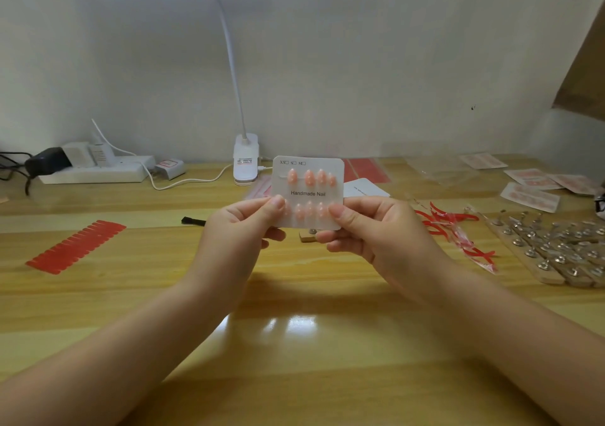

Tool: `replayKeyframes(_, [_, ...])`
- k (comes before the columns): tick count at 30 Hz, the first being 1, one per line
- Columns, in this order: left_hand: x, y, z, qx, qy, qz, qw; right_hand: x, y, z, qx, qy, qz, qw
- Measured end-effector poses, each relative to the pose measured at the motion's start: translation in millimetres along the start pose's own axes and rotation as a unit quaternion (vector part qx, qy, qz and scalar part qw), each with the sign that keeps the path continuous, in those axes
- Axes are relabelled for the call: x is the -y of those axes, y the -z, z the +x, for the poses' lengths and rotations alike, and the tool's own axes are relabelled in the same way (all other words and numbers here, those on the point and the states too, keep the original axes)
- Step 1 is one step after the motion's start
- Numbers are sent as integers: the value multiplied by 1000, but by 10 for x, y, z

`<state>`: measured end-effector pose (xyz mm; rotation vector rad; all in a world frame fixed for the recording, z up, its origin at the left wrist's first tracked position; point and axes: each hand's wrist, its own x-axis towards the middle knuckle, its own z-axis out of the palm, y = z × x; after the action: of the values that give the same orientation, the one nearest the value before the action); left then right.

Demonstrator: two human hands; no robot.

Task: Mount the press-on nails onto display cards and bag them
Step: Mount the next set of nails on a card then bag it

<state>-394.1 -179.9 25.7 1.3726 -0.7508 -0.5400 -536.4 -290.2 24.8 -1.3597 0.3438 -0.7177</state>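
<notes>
Head | left hand (pixel 244 225), right hand (pixel 363 229) pinch display card (pixel 309 193) | pink nails (pixel 309 177) mounted

From my remote seat I see a yellow wooden tabletop (pixel 98 294), a white clip-on gooseneck lamp (pixel 245 160) at its far edge, a white power strip (pixel 98 171) holding a black adapter (pixel 47 162) at far left, and a white cable (pixel 183 181) trailing between them.

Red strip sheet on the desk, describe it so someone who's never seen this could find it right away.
On the wooden desk, look to the left of both hands, in front of the white power strip. The red strip sheet lies flat there at a slant, alone. Unlike the tangled red scraps on the right, it is a neat row of narrow strips.
</notes>
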Motion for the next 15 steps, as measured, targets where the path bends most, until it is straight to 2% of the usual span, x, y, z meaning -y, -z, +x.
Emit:
replayKeyframes(7, [47,-14,-38,10,6,14,1000,-27,32,12,-40,8,-57,998])
replayKeyframes(15, [69,-22,-30,-13,-15,26,999,-17,11,-9,1,-12,41,999])
